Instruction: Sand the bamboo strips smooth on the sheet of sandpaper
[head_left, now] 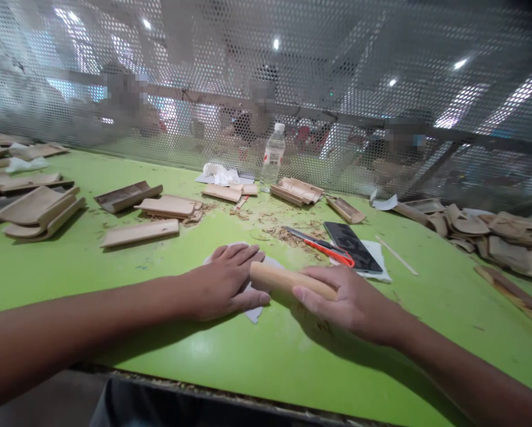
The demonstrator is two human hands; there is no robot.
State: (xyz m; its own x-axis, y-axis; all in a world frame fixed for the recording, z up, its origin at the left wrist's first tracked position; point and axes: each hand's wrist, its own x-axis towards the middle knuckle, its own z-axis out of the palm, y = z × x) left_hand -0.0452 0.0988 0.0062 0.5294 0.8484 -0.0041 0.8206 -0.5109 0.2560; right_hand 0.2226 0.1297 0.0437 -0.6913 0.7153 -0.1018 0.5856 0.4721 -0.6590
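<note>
My left hand [225,281] lies flat, fingers spread, on a white sheet or cloth [253,309] on the green table [194,356]. Just right of it, my right hand [346,299] grips a pale curved wooden piece [287,280] by its right end, thumb toward me. The piece's left end is close to my left fingers; whether they touch is unclear. Beyond my right hand are an orange-handled cutter [328,248] and a dark phone [353,248] on white paper [384,261].
Curved wooden pieces lie at the left [43,210], the centre back [296,191] and the right [492,231]. A water bottle [273,159] stands before a perforated metal screen [337,71]. Shavings [287,234] litter the middle; a thin stick [397,255] lies right of the phone.
</note>
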